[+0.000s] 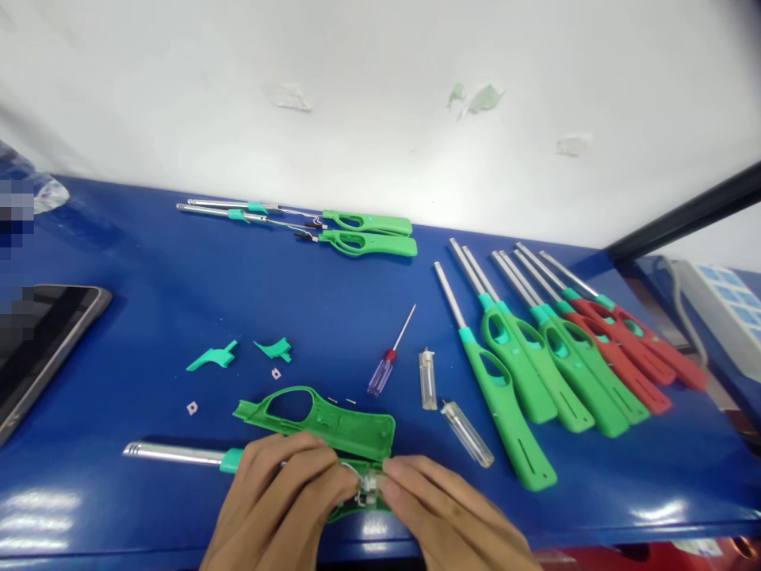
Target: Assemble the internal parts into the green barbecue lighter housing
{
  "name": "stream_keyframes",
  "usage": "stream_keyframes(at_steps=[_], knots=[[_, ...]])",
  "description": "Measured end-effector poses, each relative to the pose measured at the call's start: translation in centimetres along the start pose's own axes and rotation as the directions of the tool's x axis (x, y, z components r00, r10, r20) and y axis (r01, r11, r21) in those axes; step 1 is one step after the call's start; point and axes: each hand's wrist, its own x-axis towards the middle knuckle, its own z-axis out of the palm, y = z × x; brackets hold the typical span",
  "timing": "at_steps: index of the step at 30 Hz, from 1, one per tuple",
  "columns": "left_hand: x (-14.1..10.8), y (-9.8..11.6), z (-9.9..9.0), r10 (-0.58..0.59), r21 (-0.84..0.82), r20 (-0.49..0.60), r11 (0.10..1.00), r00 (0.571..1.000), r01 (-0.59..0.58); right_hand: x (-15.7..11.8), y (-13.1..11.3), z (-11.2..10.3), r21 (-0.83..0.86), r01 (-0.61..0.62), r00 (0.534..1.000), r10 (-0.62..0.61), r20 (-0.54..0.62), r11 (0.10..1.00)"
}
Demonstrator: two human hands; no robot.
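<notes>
At the table's front edge, my left hand (285,496) is closed over an opened green gas lighter, its metal tube (172,454) pointing left. My right hand (443,503) pinches a clear fuel tank (372,482) at the right end of the lighter's lower half shell (360,514). Fingers hide much of the tank and the shell. A thin white wire curves beside my left fingertips. Just beyond my hands lies the other green half shell (357,428), inner side up. Two more clear fuel tanks (428,381) rest to the right, near a screwdriver (384,371).
Teal triggers (217,357), small pale square pieces (192,408) and tiny screws (350,401) lie loose. Two partly assembled lighters (369,242) lie at the back. Several green lighters (511,420) and red lighters (659,349) are on the right. A phone (53,333) sits left.
</notes>
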Motion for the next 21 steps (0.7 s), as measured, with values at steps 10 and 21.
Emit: stream_keyframes(at_steps=[10,21], knots=[[0.8,-0.5,-0.6,0.090,0.076,0.043,0.993,0.995,-0.093,1.3,-0.5,0.8,0.146,-0.097,0.988,0.113,-0.108,0.985],[1.0,0.8,-0.6,-0.005,0.049,-0.062,0.999,0.998,0.008,0.6,0.1,-0.2,0.132,-0.107,0.994,0.109,-0.010,0.985]])
